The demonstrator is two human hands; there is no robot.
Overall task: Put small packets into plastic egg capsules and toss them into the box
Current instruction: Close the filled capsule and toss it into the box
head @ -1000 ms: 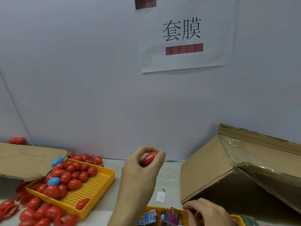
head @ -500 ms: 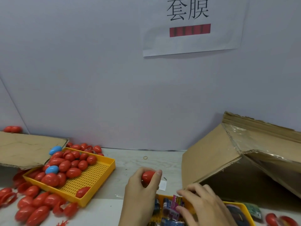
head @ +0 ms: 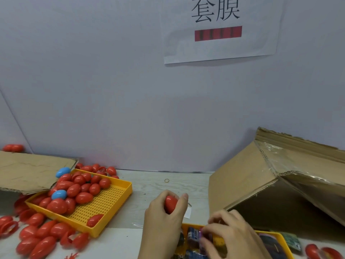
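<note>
My left hand (head: 164, 221) grips a red egg capsule (head: 170, 204) between thumb and fingers, low over the table in front of me. My right hand (head: 229, 234) reaches down into a yellow tray (head: 280, 238) of small packets (head: 194, 238) at the bottom edge, fingers curled round a purple packet (head: 204, 238). A large cardboard box (head: 265, 176) lies tilted at the right, its dark opening facing me. A second yellow tray (head: 112, 202) at the left holds several red capsules and two blue ones.
Loose red capsules and open halves (head: 37, 238) lie scattered at the lower left. A flat cardboard flap (head: 28, 171) overhangs the left tray. Two red halves (head: 323, 251) sit at the lower right. A rubber band (head: 166, 180) and a white slip (head: 187, 213) lie on the table.
My left hand has come down from chest height to the table with the red capsule. My right hand has dug deeper into the packet tray. The view has tilted downward.
</note>
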